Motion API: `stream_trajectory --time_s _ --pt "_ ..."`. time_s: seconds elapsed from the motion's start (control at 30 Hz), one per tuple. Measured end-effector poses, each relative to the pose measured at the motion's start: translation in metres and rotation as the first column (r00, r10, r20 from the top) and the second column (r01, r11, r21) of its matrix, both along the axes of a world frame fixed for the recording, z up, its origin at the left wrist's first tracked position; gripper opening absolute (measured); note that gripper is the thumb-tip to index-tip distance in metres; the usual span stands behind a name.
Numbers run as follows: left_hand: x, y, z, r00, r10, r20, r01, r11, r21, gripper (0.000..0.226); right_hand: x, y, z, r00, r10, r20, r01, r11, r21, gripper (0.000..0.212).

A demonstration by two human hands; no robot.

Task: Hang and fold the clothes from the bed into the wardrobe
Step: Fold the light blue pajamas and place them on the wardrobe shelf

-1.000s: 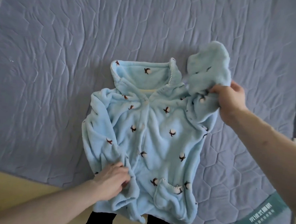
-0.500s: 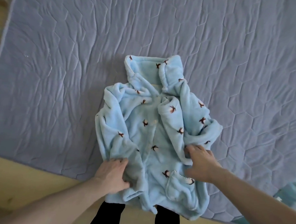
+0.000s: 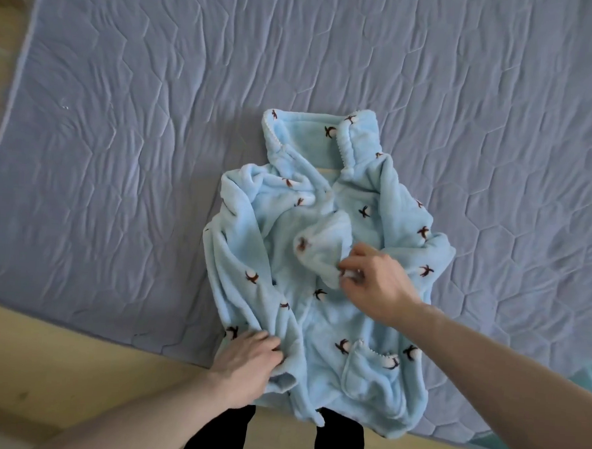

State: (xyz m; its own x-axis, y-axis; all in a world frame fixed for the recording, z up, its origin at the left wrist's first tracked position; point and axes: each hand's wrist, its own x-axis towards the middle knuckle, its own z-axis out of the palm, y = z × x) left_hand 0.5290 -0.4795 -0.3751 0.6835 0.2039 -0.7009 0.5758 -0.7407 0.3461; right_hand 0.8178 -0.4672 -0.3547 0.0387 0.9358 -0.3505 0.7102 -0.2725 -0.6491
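The fluffy light-blue fleece jacket with small dark motifs (image 3: 323,260) lies at the near edge of the quilted grey-blue bed (image 3: 120,146), half folded: right hand (image 3: 375,285) pinches a tucked-in sleeve, left hand (image 3: 246,362) grips the other; wardrobe trip remains
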Motion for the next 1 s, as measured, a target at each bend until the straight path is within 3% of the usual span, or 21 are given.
stream_trajectory --time_s 0.03,0.1,0.2,0.27,0.33,0.4,0.47,0.53,0.63,0.73,0.83,0.93,1.0 --pt "-0.001 0.002 0.002 0.999 -0.032 0.011 0.032 0.999 -0.033 0.013 -0.001 -0.006 0.005 0.994 0.108 0.002 -0.108 0.994 0.033 0.026" --pt "-0.002 0.008 0.009 0.989 -0.128 -0.071 0.114 0.979 -0.170 0.018 0.000 -0.022 0.010 0.935 0.353 0.003 -0.351 0.931 -0.104 0.033" --pt "-0.001 0.023 0.017 0.944 -0.237 -0.231 0.145 0.923 -0.358 0.025 -0.002 -0.052 0.003 0.746 0.663 -0.068 -0.612 0.641 -0.463 0.037" --pt "0.004 0.039 0.019 0.942 -0.175 -0.287 0.036 0.901 -0.432 0.027 -0.007 -0.068 -0.003 0.705 0.698 -0.124 -0.632 0.539 -0.557 0.034" --pt "0.014 0.061 0.019 0.951 0.041 -0.308 -0.181 0.880 -0.440 0.026 -0.008 -0.068 -0.005 0.785 0.597 -0.163 -0.565 0.584 -0.583 0.033" --pt "0.029 0.096 0.015 0.922 0.330 -0.204 -0.384 0.854 -0.352 0.015 -0.004 -0.052 -0.005 0.908 0.373 -0.193 -0.412 0.699 -0.585 0.032" --pt "0.046 0.139 0.010 0.793 0.609 -0.027 -0.595 0.764 -0.247 0.004 0.003 -0.024 -0.005 0.985 0.110 -0.135 -0.165 0.840 -0.517 0.032" --pt "0.063 0.185 0.004 0.614 0.777 0.140 -0.760 0.630 -0.162 0.008 0.015 0.011 -0.008 0.987 -0.155 -0.051 0.127 0.928 -0.350 0.034" --pt "0.087 0.250 -0.007 0.452 0.849 0.275 -0.878 0.477 -0.029 0.031 0.039 0.068 -0.011 0.890 -0.457 -0.009 0.454 0.886 -0.095 0.037" --pt "0.110 0.296 -0.015 0.371 0.880 0.295 -0.925 0.380 0.029 0.055 0.066 0.119 -0.019 0.818 -0.574 0.045 0.575 0.818 -0.015 0.055" --pt "0.130 0.321 -0.024 0.268 0.945 0.189 -0.960 0.279 -0.034 0.069 0.077 0.154 -0.029 0.773 -0.630 0.070 0.631 0.756 -0.173 0.090" --pt "0.142 0.327 -0.033 0.034 0.999 0.013 -0.959 0.037 -0.282 0.066 0.075 0.167 -0.043 0.714 -0.700 0.039 0.662 0.655 -0.364 0.113" --pt "0.142 0.327 -0.039 0.021 0.999 -0.035 -0.956 0.010 -0.294 0.060 0.071 0.163 -0.048 0.719 -0.695 0.009 0.622 0.639 -0.453 0.114"
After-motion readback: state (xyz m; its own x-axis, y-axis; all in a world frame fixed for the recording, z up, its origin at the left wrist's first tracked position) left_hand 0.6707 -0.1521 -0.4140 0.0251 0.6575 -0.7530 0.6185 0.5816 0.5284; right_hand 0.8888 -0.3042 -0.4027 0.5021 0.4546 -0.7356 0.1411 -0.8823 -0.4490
